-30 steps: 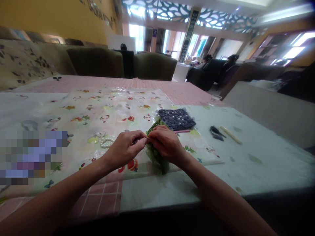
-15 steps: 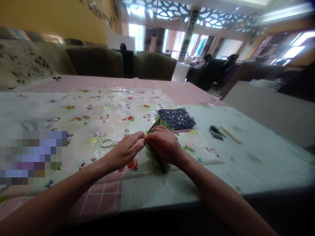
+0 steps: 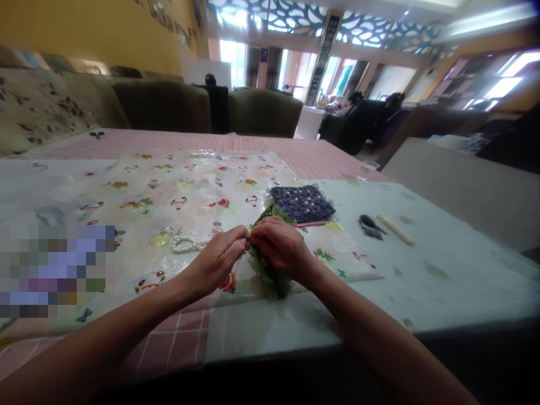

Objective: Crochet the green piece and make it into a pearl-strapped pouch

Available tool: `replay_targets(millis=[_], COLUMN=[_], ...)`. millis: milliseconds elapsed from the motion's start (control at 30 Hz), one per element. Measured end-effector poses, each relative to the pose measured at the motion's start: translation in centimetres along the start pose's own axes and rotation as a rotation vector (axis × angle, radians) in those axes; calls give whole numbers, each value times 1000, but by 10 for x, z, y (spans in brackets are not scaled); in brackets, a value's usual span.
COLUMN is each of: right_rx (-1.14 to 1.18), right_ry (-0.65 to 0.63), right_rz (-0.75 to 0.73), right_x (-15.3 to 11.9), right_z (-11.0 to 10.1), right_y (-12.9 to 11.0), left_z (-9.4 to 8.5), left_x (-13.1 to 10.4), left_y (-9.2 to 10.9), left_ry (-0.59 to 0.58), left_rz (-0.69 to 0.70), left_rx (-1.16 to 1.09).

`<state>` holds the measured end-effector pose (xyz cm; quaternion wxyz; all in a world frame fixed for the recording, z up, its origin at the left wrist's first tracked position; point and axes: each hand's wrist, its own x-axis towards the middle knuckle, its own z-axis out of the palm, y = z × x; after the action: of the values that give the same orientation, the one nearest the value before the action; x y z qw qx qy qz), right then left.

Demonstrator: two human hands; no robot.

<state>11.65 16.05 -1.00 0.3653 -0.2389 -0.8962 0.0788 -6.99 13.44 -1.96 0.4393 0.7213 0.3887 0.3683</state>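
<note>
My left hand [image 3: 225, 250] is closed in a pinch, its fingertips meeting those of my right hand. What it pinches is too small to make out; a thin reddish thread seems to hang just below. My right hand [image 3: 282, 243] is closed on a green ruffled fabric piece [image 3: 272, 281], which shows above the knuckles and droops below the palm. Behind that hand lies a dark blue knitted piece dotted with white beads [image 3: 301, 203]. A pink stick [image 3: 312, 224] rests along its near edge. Left of my left hand, a beaded string [image 3: 183, 246] lies in a loop.
A fruit-patterned plastic sheet [image 3: 198, 180] covers the middle of the table. To the right lie a small black tool [image 3: 371, 226] and a cream-coloured stick [image 3: 395, 229]. A clear dish [image 3: 369, 166] stands at the far right edge. Chairs [image 3: 261, 112] line the far side.
Both hands stay almost in place, fingertips together. The green piece has shifted slightly in my right hand; otherwise little differs.
</note>
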Motion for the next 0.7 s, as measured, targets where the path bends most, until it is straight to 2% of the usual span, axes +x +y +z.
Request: replay_targets(millis=[100, 233, 300, 500, 700], right_rx=[105, 311, 356, 323, 322], right_ry=[-12, -135, -167, -113, -125], right_rz=[144, 271, 276, 270, 239], right_x=[0, 1, 1, 0, -1], right_z=[-6, -17, -20, -21, -13], right_y=[-2, -1, 1, 3, -1], left_z=[0, -1, -2, 0, 1], left_x=[1, 2, 2, 2, 3], left_y=[-2, -4, -4, -2, -2], left_ry=[14, 28, 14, -52, -28], left_rz=[2, 6, 3, 17, 4], left_rx=[30, 156, 221, 210, 192])
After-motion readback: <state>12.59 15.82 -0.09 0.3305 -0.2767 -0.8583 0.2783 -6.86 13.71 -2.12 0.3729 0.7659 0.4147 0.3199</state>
